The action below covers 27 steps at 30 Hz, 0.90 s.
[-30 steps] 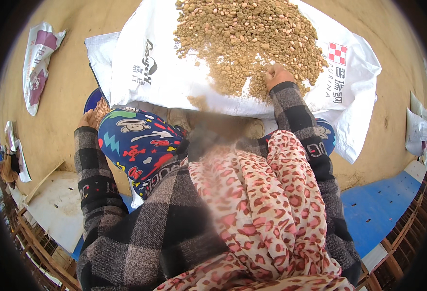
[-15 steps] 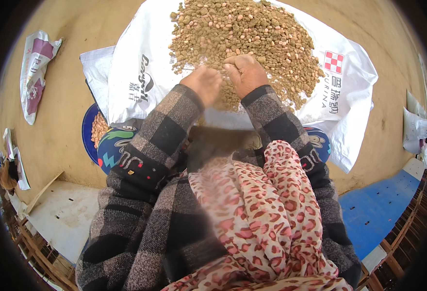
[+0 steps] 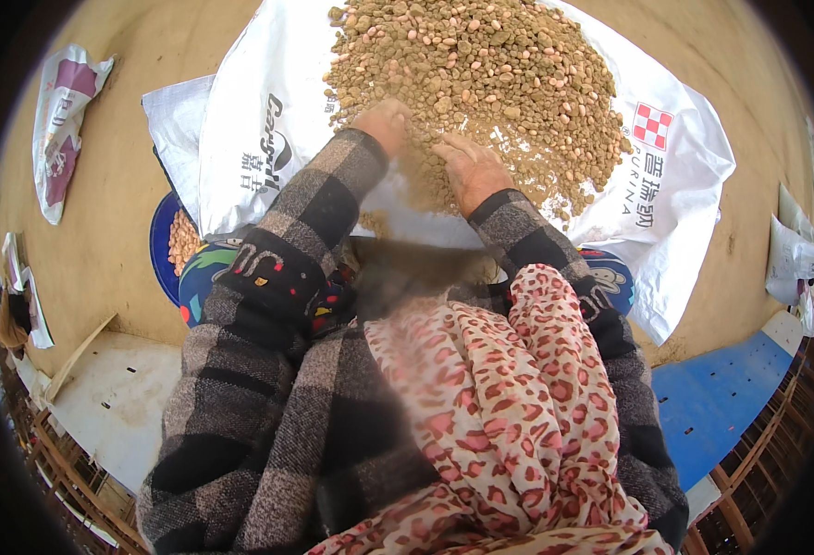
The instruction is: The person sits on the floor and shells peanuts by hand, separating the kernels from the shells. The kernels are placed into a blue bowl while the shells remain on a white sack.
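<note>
Curling the left hand (image 3: pixel 385 127) at the near left edge of a big pile (image 3: pixel 481 69) of brown lumps (image 3: pixel 511 113) and pink nuts (image 3: pixel 544 39), too blurry to tell if holding any. Resting the right hand (image 3: pixel 474 173) close by, loosely spread, at the pile's near edge. Working over a white sack (image 3: pixel 680 208) lying under the pile. Having a blue bowl (image 3: pixel 159 242) with more nuts (image 3: pixel 183 242) beside the left knee (image 3: pixel 205 273).
</note>
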Each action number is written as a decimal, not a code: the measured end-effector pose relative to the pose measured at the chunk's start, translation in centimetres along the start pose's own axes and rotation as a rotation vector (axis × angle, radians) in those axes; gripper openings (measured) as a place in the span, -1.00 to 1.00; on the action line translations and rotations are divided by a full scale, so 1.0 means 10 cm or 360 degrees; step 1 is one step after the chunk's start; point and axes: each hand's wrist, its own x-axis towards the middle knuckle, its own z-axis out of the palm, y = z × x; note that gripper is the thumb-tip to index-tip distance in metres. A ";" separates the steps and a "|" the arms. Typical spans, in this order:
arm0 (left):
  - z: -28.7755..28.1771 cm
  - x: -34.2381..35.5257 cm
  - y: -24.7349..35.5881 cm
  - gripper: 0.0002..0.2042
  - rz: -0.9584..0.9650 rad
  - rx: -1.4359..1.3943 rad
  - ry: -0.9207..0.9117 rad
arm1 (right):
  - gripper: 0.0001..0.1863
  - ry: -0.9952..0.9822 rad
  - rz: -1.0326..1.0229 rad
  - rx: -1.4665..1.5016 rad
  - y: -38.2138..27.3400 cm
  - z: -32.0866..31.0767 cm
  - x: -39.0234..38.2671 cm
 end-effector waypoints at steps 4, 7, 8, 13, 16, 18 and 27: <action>-0.02 0.06 -0.04 -0.81 -0.0054 -0.0066 0.0197 | -0.63 0.0252 0.0140 0.0075 0.11 -0.04 0.20; 0.13 0.11 0.07 -0.77 -0.0035 0.0176 0.0131 | -0.63 0.0266 0.0106 0.0072 0.12 0.11 0.40; 0.16 0.11 0.12 -0.78 -0.0024 0.0200 0.0151 | -0.62 0.0349 0.0020 0.0072 0.12 0.16 0.43; 0.15 -0.12 0.43 -0.79 -0.0055 0.0258 0.0084 | -0.57 0.0126 0.0160 0.0190 0.01 0.22 0.27; 0.13 -0.44 0.54 -0.79 0.0177 0.0478 -0.0113 | -0.57 -0.0031 0.0174 0.0244 -0.09 0.17 0.08; 0.14 -0.60 0.56 -0.78 0.0235 0.0423 -0.0100 | -0.60 -0.0106 0.0185 0.0256 -0.16 0.15 -0.01; -0.05 -0.99 0.66 -0.78 0.0271 0.0374 -0.0711 | -0.71 -0.0563 0.0121 0.0259 -0.45 0.02 -0.49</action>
